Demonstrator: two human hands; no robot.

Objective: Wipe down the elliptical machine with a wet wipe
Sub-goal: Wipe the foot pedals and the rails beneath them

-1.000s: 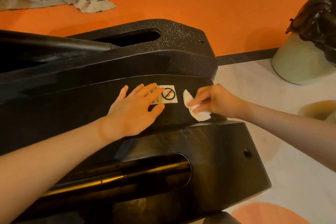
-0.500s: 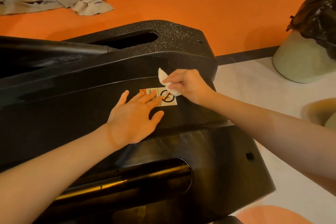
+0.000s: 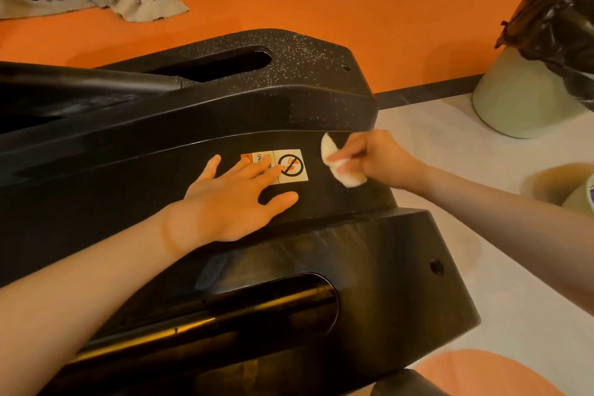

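On the black elliptical machine (image 3: 321, 106), the right hand (image 3: 376, 159) pinches the wet wipe (image 3: 337, 167) against the housing, just right of the warning label (image 3: 291, 165). The left hand (image 3: 231, 199) rests flat, fingers spread, on the label. Half a second ago the wipe sat over the label's top edge.

Elliptical shell (image 3: 321, 251) glossy blk plastic; rail (image 3: 225, 321) shiny metal.

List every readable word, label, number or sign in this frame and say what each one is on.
Warning sticker on the black elliptical housing: sideways letters "ING" readable, the rest covered by the left hand fingers.
Same sticker: a red crossed-circle prohibition sign, no words.
Sticker's orange corner: print too small to read.
Purple-marked object at the right edge: cut off, unreadable.
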